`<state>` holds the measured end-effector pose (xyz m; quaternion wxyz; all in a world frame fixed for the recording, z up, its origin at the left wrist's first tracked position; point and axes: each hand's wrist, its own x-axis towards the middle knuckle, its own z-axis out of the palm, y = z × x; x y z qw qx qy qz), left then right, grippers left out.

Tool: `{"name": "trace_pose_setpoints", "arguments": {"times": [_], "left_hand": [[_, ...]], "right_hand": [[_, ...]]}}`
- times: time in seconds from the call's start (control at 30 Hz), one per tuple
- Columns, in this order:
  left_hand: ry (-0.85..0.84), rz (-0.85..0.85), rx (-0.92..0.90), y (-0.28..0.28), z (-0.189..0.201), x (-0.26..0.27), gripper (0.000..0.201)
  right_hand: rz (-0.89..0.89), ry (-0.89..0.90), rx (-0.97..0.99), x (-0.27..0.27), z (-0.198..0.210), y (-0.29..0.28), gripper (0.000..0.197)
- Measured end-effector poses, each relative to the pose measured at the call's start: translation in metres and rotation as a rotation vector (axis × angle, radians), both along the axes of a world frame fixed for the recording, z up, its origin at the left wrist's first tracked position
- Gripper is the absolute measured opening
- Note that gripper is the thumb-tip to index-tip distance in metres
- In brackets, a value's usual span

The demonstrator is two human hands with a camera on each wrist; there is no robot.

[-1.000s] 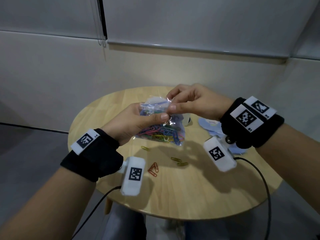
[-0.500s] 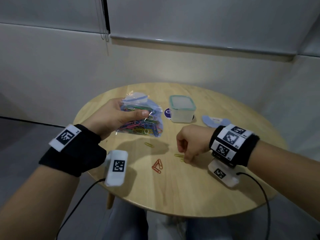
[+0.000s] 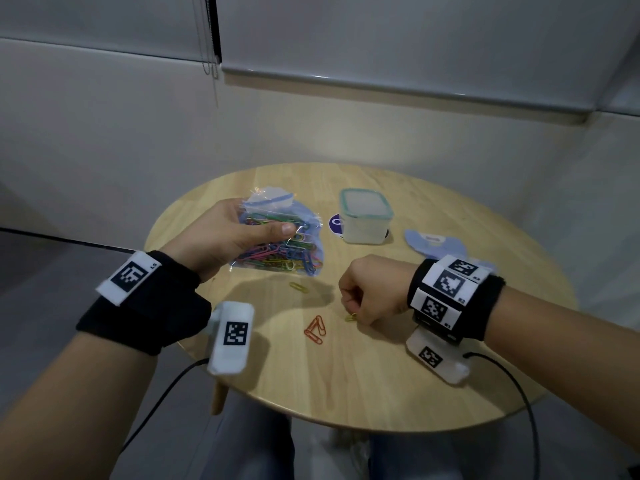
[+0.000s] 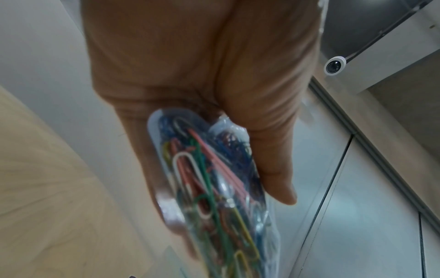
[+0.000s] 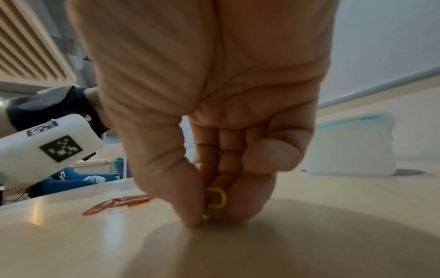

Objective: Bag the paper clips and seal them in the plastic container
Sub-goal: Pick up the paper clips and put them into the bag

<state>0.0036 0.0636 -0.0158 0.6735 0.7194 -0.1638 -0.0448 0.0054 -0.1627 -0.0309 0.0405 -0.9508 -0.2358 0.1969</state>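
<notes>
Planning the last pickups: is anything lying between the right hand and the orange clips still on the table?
Nothing visible does. The right hand pinches a yellow clip against the table, and only bare wood separates it from the orange clips to its left.

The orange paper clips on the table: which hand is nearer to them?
Right. The right hand pinches yellow clips on the table just beside the orange paper clips; the left hand holds the bag farther back.
</notes>
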Motion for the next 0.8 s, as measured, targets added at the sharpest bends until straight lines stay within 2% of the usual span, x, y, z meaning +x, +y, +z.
{"name": "trace_pose_setpoints", "arguments": {"times": [0.07,0.13,0.27,0.4,0.5,0.6,0.8], "left_hand": [[0.0,0.004,0.004,0.002,0.0,0.001,0.029],[-0.005,0.012,0.015,0.007,0.001,0.003,0.038],[-0.033,0.061,0.031,0.016,0.004,0.007,0.067],[-0.057,0.123,0.049,0.03,0.005,0.008,0.079],[-0.052,0.145,0.055,0.04,0.003,0.008,0.083],[-0.044,0.144,0.051,0.045,0.001,0.008,0.077],[-0.022,0.126,0.043,0.043,-0.004,0.006,0.069]], "right_hand": [[-0.014,0.002,0.035,0.001,0.0,0.003,0.026],[-0.006,-0.035,0.075,0.007,0.001,0.013,0.037],[-0.023,-0.114,0.163,0.026,-0.001,0.048,0.031],[-0.022,-0.121,0.099,0.039,-0.004,0.068,0.025],[0.028,-0.14,0.008,0.043,-0.007,0.077,0.024],[0.076,-0.177,-0.085,0.046,-0.011,0.087,0.025],[0.08,-0.136,-0.107,0.045,-0.01,0.073,0.021]]}}
